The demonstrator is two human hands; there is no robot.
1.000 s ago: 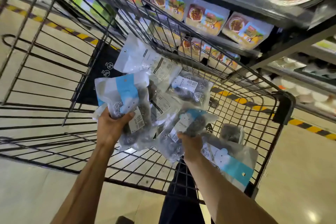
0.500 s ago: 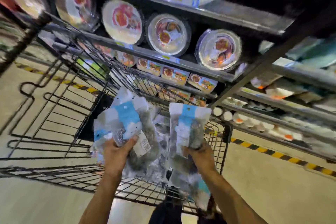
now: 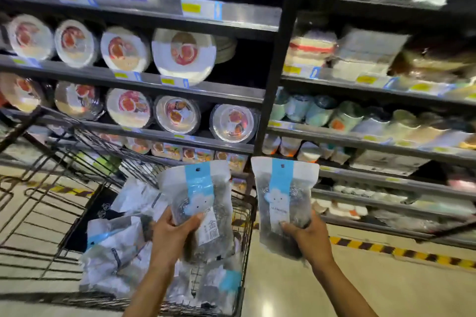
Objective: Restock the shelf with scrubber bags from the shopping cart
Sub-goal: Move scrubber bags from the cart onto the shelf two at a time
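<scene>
Left grip (image 3: 170,235) clasps scrubber bag (image 3: 198,189) over cart (image 3: 252,213) — right grip (image 3: 309,238) clasps second bag (image 3: 283,188).

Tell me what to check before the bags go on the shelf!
1. The left hand grips the left bag: ok.
2. The right hand grips the right bag: ok.
3. Both bags are upright, blue strip on top: ok.
4. There is a free spot on the shelf for them: cannot tell, the picture is blurred.
5. The cart holds spare bags for the next round: ok.
</scene>
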